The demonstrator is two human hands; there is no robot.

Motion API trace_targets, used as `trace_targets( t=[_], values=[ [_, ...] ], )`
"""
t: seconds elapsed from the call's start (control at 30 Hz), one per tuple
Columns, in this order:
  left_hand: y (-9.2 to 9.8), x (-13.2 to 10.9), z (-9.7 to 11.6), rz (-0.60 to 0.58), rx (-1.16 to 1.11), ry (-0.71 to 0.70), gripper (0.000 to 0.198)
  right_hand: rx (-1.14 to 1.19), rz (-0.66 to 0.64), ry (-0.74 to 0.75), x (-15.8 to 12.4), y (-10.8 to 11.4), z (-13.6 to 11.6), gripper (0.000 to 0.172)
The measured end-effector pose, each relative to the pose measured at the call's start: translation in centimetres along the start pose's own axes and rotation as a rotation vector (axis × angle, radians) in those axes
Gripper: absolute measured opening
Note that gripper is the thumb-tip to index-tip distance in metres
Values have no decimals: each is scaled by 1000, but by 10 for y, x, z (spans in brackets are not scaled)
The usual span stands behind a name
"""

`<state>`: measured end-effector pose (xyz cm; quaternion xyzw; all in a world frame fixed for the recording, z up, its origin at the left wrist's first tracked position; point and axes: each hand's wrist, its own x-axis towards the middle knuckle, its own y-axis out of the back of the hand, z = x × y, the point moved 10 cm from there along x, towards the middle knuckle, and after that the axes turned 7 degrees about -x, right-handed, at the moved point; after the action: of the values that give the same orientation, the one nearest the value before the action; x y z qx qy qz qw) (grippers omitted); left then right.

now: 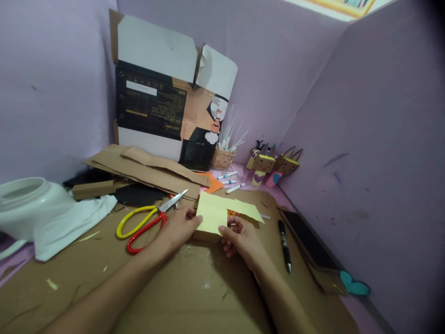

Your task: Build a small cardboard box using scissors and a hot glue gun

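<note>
A sheet of yellow paper (212,212) lies over a small brown cardboard box (207,236) at the middle of the table. My left hand (184,225) pinches the paper's left edge against the box, thumb on top. At the right side, my right hand (239,239) holds the paper's near right corner between thumb and fingers. Part of the sheet extends to the right beyond the box, with something orange and red showing under it. Large scissors (162,214) with one yellow and one red handle lie spread beside my left hand.
Brown cardboard strips (139,169) and an unfolded printed box (149,102) are behind. A marker basket (223,158) and small cardboard figures (264,163) stand at the back. A black pen (285,246) and dark tablet-like object (313,241) lie right, a white container (34,204) left.
</note>
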<state>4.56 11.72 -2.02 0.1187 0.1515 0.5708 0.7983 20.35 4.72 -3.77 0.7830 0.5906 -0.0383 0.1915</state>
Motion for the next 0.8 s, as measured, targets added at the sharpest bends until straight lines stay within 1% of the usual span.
trace_targets(
  t=[0.1,0.2,0.3,0.4,0.47,0.57,0.63,0.7,0.73,0.8],
  values=[
    [-5,-3,1,-75,-49,43,27,-12,-10,4,-1,-1,-1,25],
    [-7,-6,5,-116,-89,38,30,-35,-46,11,-4,-4,0,29],
    [-8,-9,8,-128,-150,38,31,-61,-115,-2,-8,-7,3,36],
    [-11,-12,5,-143,-283,109,33,-58,-157,0,-12,-9,5,44],
    [-13,-13,2,-143,-370,163,36,-58,-157,10,-13,-9,5,44],
    [-13,-13,1,-137,-426,203,47,-70,-125,23,-12,-6,4,40],
    [-13,-14,6,-150,-455,192,54,-69,-94,23,-12,-4,4,36],
    [-11,-15,15,-168,-522,150,58,-24,-84,20,-13,-4,3,36],
    [-9,-16,21,-177,-564,120,59,28,-93,34,-15,-5,1,37],
    [-6,-18,30,-192,-629,72,61,191,-132,114,-20,-8,-9,42]
  ],
)
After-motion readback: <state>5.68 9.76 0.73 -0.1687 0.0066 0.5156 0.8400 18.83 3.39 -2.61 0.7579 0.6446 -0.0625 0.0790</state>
